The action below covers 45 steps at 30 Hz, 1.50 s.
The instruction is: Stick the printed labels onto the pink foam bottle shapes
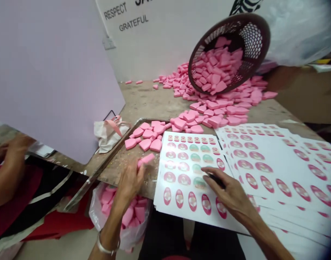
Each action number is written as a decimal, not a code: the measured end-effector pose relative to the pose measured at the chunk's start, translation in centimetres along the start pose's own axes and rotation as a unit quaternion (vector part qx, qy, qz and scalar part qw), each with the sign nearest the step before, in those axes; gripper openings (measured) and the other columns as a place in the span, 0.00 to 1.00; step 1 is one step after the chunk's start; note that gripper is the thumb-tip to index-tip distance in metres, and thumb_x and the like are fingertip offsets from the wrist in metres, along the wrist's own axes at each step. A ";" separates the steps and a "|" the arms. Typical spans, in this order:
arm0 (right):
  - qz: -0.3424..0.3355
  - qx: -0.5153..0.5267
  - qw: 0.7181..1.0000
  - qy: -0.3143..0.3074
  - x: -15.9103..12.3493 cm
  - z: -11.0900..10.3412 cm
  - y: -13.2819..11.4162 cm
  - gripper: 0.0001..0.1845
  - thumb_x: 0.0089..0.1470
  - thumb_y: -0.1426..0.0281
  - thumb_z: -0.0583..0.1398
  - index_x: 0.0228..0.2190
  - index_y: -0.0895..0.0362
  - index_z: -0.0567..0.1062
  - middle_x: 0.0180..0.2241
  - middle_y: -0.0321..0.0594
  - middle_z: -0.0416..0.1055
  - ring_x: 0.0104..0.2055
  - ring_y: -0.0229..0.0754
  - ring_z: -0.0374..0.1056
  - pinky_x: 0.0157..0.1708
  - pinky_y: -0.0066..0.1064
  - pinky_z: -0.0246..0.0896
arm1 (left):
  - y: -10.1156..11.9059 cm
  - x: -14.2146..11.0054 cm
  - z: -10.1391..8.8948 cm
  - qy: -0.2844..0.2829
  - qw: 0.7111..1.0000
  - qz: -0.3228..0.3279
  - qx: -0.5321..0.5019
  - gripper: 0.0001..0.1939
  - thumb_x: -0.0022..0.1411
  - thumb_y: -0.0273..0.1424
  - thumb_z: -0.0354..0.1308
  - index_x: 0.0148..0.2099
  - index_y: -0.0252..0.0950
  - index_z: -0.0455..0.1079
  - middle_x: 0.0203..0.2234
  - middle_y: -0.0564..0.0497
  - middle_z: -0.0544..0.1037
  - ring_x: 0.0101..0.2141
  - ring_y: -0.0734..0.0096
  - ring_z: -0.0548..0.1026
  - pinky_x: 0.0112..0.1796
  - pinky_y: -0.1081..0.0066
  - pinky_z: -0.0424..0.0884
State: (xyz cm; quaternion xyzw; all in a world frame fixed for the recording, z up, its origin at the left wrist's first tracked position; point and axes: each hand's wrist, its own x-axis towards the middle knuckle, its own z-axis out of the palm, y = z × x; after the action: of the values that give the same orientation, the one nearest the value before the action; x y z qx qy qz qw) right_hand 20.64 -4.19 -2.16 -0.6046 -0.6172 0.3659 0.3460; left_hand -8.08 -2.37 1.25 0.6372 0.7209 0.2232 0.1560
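Note:
My left hand (pixel 129 182) grips a pink heart-shaped bar (pixel 146 159) above a metal tray (pixel 114 169), which holds a small heap of similar pink bars (pixel 146 135). My right hand (pixel 232 191) rests on a sheet of oval pink-and-white labels (pixel 187 180), its fingers closed on a small black item (pixel 216 180). That item is partly hidden, and I cannot tell what it is. A stack of label sheets (pixel 279 169) spreads to the right. Below the tray, a clear plastic bag (pixel 127 220) holds more pink bars.
A dark brown plastic basket (pixel 259 39) lies tipped, spilling pink bars across the worn tabletop (pixel 151 101). A co-worker's hands (pixel 12 150) work at the far left beside a lilac partition (pixel 51 72). A crumpled white cloth (pixel 107 137) lies by the tray.

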 end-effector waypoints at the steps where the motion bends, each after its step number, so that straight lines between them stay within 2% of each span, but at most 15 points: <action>1: 0.000 0.022 0.999 -0.025 -0.1 0.8 -0.8 0.24 0.52 0.55 0.60 0.49 0.52 0.72 0.40 0.42 0.75 0.41 0.45 0.72 0.38 0.33 0.68 | 0.9 -0.9 0.2 -0.047 0.995 0.009 -0.086 0.11 0.62 0.33 0.49 0.42 0.34 0.70 0.28 0.49 0.75 0.30 0.66 0.74 0.31 0.71 0.69; 3: 0.003 0.068 0.994 -0.081 -0.3 2.5 -2.2 0.30 0.48 0.55 0.63 0.51 0.53 0.70 0.34 0.39 0.74 0.35 0.42 0.71 0.34 0.31 0.67 | 2.8 -2.1 1.2 -0.159 0.954 -0.001 -0.255 0.11 0.60 0.38 0.53 0.38 0.35 0.70 0.19 0.56 0.69 0.18 0.75 0.67 0.20 0.76 0.62; 5: 0.017 0.121 0.985 -0.122 -0.8 3.9 -3.0 0.25 0.49 0.53 0.62 0.44 0.55 0.73 0.28 0.35 0.70 0.28 0.37 0.66 0.29 0.28 0.63 | 4.2 -2.7 2.7 -0.207 0.904 -0.028 -0.374 0.14 0.57 0.41 0.58 0.34 0.34 0.70 0.16 0.59 0.64 0.14 0.81 0.60 0.16 0.79 0.57; 8: 0.051 0.206 0.967 -0.143 -1.7 4.8 -3.6 0.21 0.54 0.51 0.57 0.32 0.58 0.73 0.21 0.31 0.62 0.22 0.32 0.56 0.22 0.25 0.55 | 5.6 -3.3 4.9 -0.157 0.879 -0.034 -0.449 0.15 0.53 0.41 0.63 0.36 0.33 0.72 0.23 0.55 0.72 0.21 0.78 0.68 0.24 0.78 0.66; 11: 0.044 0.228 0.962 -0.143 -2.3 4.2 -3.3 0.22 0.58 0.51 0.53 0.33 0.58 0.72 0.21 0.32 0.62 0.23 0.33 0.56 0.24 0.26 0.55 | 6.5 -4.1 6.7 -0.142 0.854 -0.035 -0.499 0.17 0.57 0.41 0.60 0.43 0.34 0.72 0.35 0.48 0.76 0.33 0.71 0.74 0.35 0.75 0.70; 13: 0.032 0.162 0.981 -0.096 -2.3 3.0 -2.4 0.21 0.57 0.52 0.54 0.41 0.57 0.71 0.25 0.34 0.66 0.25 0.35 0.60 0.25 0.28 0.58 | 7.0 -4.6 7.4 -0.139 0.828 -0.074 -0.539 0.18 0.61 0.43 0.55 0.44 0.33 0.71 0.36 0.45 0.77 0.33 0.70 0.75 0.33 0.75 0.71; 15: 0.022 0.030 0.999 0.014 -2.0 1.5 -0.8 0.22 0.56 0.53 0.55 0.45 0.56 0.69 0.29 0.38 0.69 0.27 0.38 0.63 0.26 0.30 0.59 | 7.3 -4.9 7.9 -0.147 0.803 -0.114 -0.566 0.19 0.62 0.44 0.54 0.45 0.33 0.68 0.35 0.45 0.77 0.29 0.70 0.76 0.27 0.76 0.70; 17: -0.010 -0.114 0.986 0.125 -1.4 0.2 1.0 0.19 0.57 0.55 0.54 0.42 0.55 0.70 0.31 0.41 0.70 0.30 0.42 0.65 0.29 0.33 0.59 | 7.6 -4.8 8.1 -0.188 0.788 -0.144 -0.568 0.20 0.60 0.44 0.55 0.46 0.34 0.65 0.32 0.47 0.76 0.25 0.71 0.76 0.22 0.76 0.69; 19: -0.069 -0.216 0.962 0.150 -0.9 -0.6 2.6 0.14 0.59 0.59 0.53 0.37 0.55 0.71 0.31 0.41 0.71 0.32 0.44 0.65 0.33 0.35 0.57 | 7.8 -4.6 8.2 -0.234 0.789 -0.159 -0.545 0.20 0.58 0.43 0.58 0.46 0.34 0.63 0.29 0.50 0.74 0.21 0.72 0.75 0.20 0.76 0.69; 22: -0.148 -0.291 0.937 0.125 -0.5 -0.6 3.8 0.10 0.60 0.64 0.54 0.34 0.55 0.72 0.30 0.39 0.73 0.32 0.43 0.65 0.35 0.36 0.53 | 8.3 -4.4 8.5 -0.249 0.812 -0.144 -0.508 0.20 0.55 0.42 0.61 0.44 0.33 0.64 0.25 0.52 0.73 0.21 0.72 0.75 0.23 0.73 0.73; 28: -0.180 -0.358 0.907 0.132 -0.7 0.7 3.7 0.07 0.59 0.68 0.56 0.31 0.57 0.72 0.28 0.39 0.73 0.32 0.43 0.63 0.34 0.35 0.49 | 8.7 -4.4 9.8 -0.229 0.831 -0.122 -0.493 0.19 0.56 0.41 0.59 0.44 0.32 0.66 0.21 0.52 0.73 0.21 0.73 0.74 0.25 0.73 0.74; 36: -0.185 -0.289 0.931 0.124 -0.9 0.8 3.6 0.09 0.57 0.69 0.56 0.25 0.55 0.70 0.23 0.37 0.70 0.29 0.41 0.62 0.33 0.34 0.50 | 7.9 -4.6 10.9 -0.208 0.861 -0.100 -0.454 0.20 0.59 0.44 0.57 0.47 0.35 0.65 0.26 0.51 0.75 0.25 0.67 0.78 0.27 0.70 0.76; 38: -0.179 -0.292 0.929 0.140 -1.0 0.9 3.6 0.08 0.57 0.69 0.56 0.27 0.56 0.71 0.24 0.38 0.70 0.30 0.41 0.63 0.33 0.34 0.50 | 7.9 -4.7 10.9 -0.207 0.862 -0.097 -0.453 0.20 0.59 0.45 0.56 0.47 0.36 0.65 0.26 0.51 0.75 0.25 0.67 0.78 0.26 0.71 0.75; 42: -0.176 -0.351 0.905 0.164 -1.1 1.0 3.5 0.09 0.57 0.69 0.56 0.26 0.56 0.71 0.24 0.39 0.70 0.29 0.42 0.62 0.34 0.35 0.49 | 7.8 -4.7 10.8 -0.210 0.863 -0.087 -0.450 0.21 0.60 0.45 0.55 0.48 0.35 0.65 0.23 0.52 0.75 0.23 0.67 0.77 0.25 0.71 0.74; 45: -0.175 -0.334 0.915 0.144 -1.1 0.9 3.5 0.10 0.57 0.70 0.55 0.25 0.55 0.70 0.23 0.38 0.69 0.29 0.41 0.62 0.34 0.34 0.49 | 7.8 -4.7 10.7 -0.214 0.867 -0.086 -0.441 0.21 0.60 0.45 0.55 0.48 0.35 0.65 0.22 0.52 0.75 0.23 0.67 0.77 0.25 0.72 0.74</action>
State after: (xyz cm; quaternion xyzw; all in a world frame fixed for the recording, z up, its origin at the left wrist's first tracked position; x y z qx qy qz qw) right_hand 21.60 -5.35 -5.66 -0.6135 -0.7427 -0.0195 0.2677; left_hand 4.67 -5.03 -4.12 0.4694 0.5480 0.3617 0.5904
